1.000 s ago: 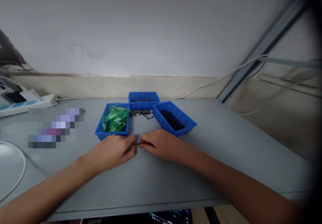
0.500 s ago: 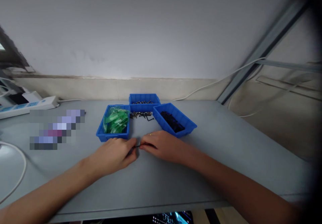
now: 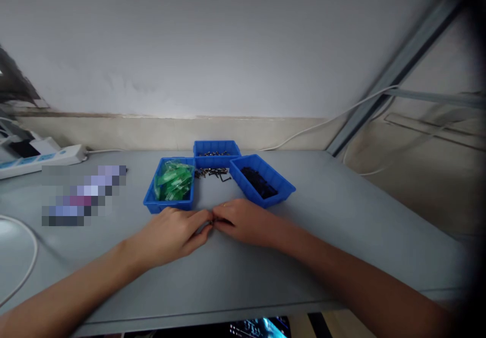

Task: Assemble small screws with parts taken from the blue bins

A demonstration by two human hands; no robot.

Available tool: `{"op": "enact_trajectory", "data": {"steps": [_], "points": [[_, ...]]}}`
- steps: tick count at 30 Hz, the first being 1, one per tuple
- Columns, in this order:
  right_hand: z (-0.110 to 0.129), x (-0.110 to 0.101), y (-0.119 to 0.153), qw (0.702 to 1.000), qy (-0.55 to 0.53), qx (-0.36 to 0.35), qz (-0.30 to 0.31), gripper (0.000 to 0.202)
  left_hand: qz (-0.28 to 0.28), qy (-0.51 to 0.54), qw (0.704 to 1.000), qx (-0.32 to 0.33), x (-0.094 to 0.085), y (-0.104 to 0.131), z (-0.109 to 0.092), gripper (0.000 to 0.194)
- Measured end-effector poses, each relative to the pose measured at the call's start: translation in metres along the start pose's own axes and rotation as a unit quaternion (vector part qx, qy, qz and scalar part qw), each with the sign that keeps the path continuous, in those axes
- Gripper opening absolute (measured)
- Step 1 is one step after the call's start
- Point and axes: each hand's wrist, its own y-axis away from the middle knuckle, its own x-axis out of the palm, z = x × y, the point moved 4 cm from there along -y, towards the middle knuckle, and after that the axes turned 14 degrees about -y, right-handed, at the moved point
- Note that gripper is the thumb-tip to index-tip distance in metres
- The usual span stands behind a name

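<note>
Screen marks [image 3: 243, 327] are unreadable; left hand [image 3: 175, 233] and right hand [image 3: 246, 221] pinch a dark piece [image 3: 213, 222].

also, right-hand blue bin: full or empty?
Neither, partly filled: dark pieces lie in the blue bin, and its inner walls show bare above them.

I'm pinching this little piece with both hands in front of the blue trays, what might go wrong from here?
The small piece between the left hand and right hand is mostly hidden by the fingers, so a slip might go unnoticed.
The left hand is close to the left blue tray; a careless move could bump it.
If dropped, the piece might get lost among the loose metal pieces beyond.
</note>
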Motion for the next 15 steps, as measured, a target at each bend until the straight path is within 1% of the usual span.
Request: {"op": "enact_trajectory", "data": {"steps": [4,8,12,15], "points": [[0.001,-0.005,0.0012,1.0,0.006,0.018,-0.003,0.014,-0.013,-0.029,0.999,-0.003,0.0004,-0.0006,0.0,0.02],[-0.0004,-0.0095,0.0022,1.0,0.011,0.018,-0.013,0.019,-0.022,-0.038,0.999,-0.026,0.002,0.0007,0.0019,0.019],[0.0,-0.0097,0.0022,1.0,0.007,0.001,-0.009,0.02,0.0,-0.047,0.998,-0.043,0.0049,-0.0004,0.005,0.018],[0.0033,-0.0096,0.0024,1.0,0.0,-0.01,-0.018,0.021,0.017,-0.047,0.998,-0.038,0.0077,-0.0018,0.0045,0.02]]}}
